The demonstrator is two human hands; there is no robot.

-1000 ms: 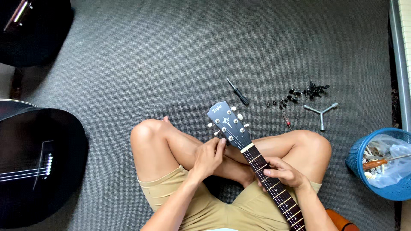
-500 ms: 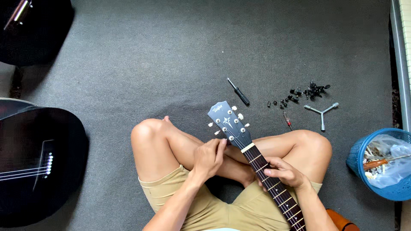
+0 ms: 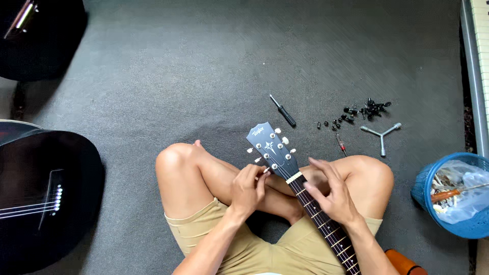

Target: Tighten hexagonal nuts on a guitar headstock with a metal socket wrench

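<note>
Left hand: the left hand [image 3: 248,189] has its fingers pressed together in a pinching grip on a small tuning peg [image 3: 266,170] at the lower left edge of the headstock [image 3: 271,149].
Right hand: the right hand [image 3: 331,196] is over the guitar neck [image 3: 318,216] with fingers spread; I cannot tell if the palm really touches the fretboard.
Guitar place: the neck goes across the crossed legs, and the headstock points away from the person, above the grey carpet floor [image 3: 204,76].
Risk one: the neck lies only on the lap, so I think it can roll or slip if the right hand gives no support while the peg is turned.
Risk two: the peg is small and the pinch is at the fingertips, so the fingers may slide off it.
Risk three: the little black parts [image 3: 364,111] are loose on the carpet, and a moving knee could scatter them.
Around: a black screwdriver [image 3: 283,110], a small red-handled tool [image 3: 341,143] and a grey three-arm wrench [image 3: 381,133] lie beyond the knees.
Also: a blue basket [image 3: 425,196] is to the right, and a black guitar body [image 3: 46,198] to the left.
In the way: nothing stands between the hands and the headstock.
</note>
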